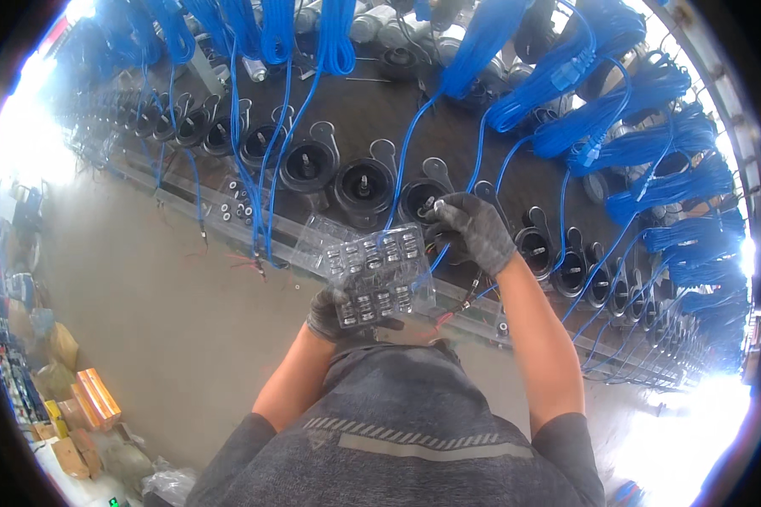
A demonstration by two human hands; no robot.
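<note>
My left hand (324, 315), in a dark grey glove, grips the lower left edge of clear plastic blister trays (365, 285). Rows of small shiny metal parts (386, 248) sit in the pockets. My right hand (479, 235), also gloved, has its fingers pinched around a small shiny metal piece (439, 204), whose exact kind is too small to tell. Those fingertips are at a round black housing (420, 199) with a threaded metal stud and a wire hanging loop. Similar black housings (364, 184) stand on either side of it in a long row.
Bundles of blue cable (558, 80) hang over the dark bench (355, 110), their leads running down past the housings. Loose small rings (237, 201) lie by a clear rail (186, 207) along the front edge. Bare wire ends dangle there. Cartons (97, 395) stand on the floor at lower left.
</note>
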